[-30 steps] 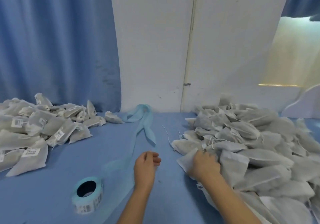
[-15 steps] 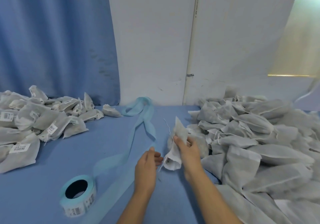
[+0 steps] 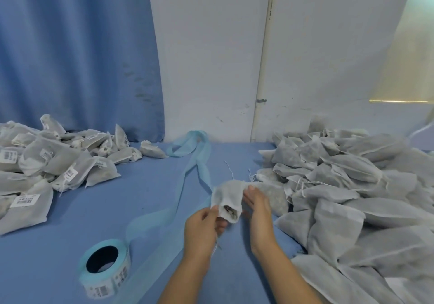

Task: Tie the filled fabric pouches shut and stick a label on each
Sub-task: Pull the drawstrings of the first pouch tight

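White non-woven fabric, front and centre: one filled pouch [image 3: 227,197] is up off the bench [image 3: 122,209], caught between both hands just left of the big heap. Look at the left hand [image 3: 201,228]. Its thumb and curled fingers pinch the pouch's near edge right at the mouth, and that mouth gapes toward the camera with dark filling showing inside. Over to the right hand [image 3: 258,206]: its fingers are straight and together, laid against the pouch's right side, touching the fabric rather than gripping it.

A thin white thread [image 3: 228,168] shows just beyond the pouch, though I cannot tell whether it belongs to it.

On the right, the heap of unlabelled pouches [image 3: 352,186] sprawls across the bench to the frame edge, loose strings poking out here and there. Far left, well apart, sits the pile of labelled pouches [image 3: 58,162], with barcode stickers plain on several. Near the front, left of the forearms, the label roll [image 3: 104,270] stands on edge, labels on its outer wrap. Its pale blue backing strip [image 3: 196,169] trails away across the bench toward the white wall [image 3: 211,57]. A blue curtain [image 3: 70,57] hangs behind the left pile.
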The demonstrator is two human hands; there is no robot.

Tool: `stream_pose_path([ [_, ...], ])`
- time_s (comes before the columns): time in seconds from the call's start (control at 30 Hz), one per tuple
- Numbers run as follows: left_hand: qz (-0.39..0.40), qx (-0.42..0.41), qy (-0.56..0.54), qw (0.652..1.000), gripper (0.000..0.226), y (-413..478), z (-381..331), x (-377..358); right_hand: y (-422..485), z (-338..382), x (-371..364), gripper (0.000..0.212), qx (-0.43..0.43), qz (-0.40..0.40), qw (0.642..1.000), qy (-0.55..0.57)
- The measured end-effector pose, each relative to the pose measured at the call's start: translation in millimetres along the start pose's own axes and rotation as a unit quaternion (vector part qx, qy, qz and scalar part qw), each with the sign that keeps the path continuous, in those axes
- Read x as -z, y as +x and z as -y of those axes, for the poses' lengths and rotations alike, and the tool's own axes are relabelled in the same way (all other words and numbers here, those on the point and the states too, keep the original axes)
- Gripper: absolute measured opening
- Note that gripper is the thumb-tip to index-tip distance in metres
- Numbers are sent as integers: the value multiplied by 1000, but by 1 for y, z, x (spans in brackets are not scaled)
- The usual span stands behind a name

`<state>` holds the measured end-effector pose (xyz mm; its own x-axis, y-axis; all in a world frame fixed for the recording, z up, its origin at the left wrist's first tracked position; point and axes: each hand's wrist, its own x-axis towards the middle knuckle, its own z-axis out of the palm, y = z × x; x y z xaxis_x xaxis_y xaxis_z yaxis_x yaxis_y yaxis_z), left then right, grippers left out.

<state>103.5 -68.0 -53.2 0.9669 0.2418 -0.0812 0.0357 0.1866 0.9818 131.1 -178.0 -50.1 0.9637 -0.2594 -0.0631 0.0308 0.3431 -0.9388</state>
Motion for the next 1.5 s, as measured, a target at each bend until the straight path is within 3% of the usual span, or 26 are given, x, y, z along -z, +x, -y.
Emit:
stream_pose_path([
  [0.07,12,99,-164,981,17,0,-4,0,-5,-8,3,35,24,13,1000,-15],
  [0.13,17,135,-191,972,16,-2,-5,1,-9,-14,5,13,61,-17,994,-88],
  [0.17,19,139,-179,974,17,-2,-4,2,-10,-15,6,15,85,-48,986,-137],
  [0.23,32,137,-144,980,23,-3,-3,3,-15,-15,7,45,119,-92,963,-226],
  [0.3,49,133,-127,982,28,-2,-5,5,-25,-13,6,62,142,-81,944,-287],
  [0.43,68,126,-180,973,25,-1,-5,7,-45,-16,-5,55,177,-2,922,-343],
  [0.57,79,82,-155,981,32,3,-3,9,-50,-22,-12,40,151,13,944,-292],
  [0.7,109,61,-93,988,45,-4,-3,6,-46,-23,-11,42,96,58,968,-226],
  [0.87,103,46,-21,993,29,-9,-2,2,-42,-18,-11,34,37,111,983,-141],
  [0.97,102,37,-22,994,47,-10,-1,2,-40,-11,-5,25,-2,127,988,-91],
  [1.13,15,-1,23,1000,36,-12,-1,1,-35,-5,3,15,-60,104,991,-53],
  [1.3,-107,-133,220,961,26,-11,2,17,-22,6,11,10,-155,40,983,87],
  [1.4,-98,-193,321,922,28,-16,4,15,-19,6,12,7,-177,22,978,112],
  [1.5,-76,-196,355,911,29,-15,8,15,-20,4,12,8,-163,14,978,132],
])
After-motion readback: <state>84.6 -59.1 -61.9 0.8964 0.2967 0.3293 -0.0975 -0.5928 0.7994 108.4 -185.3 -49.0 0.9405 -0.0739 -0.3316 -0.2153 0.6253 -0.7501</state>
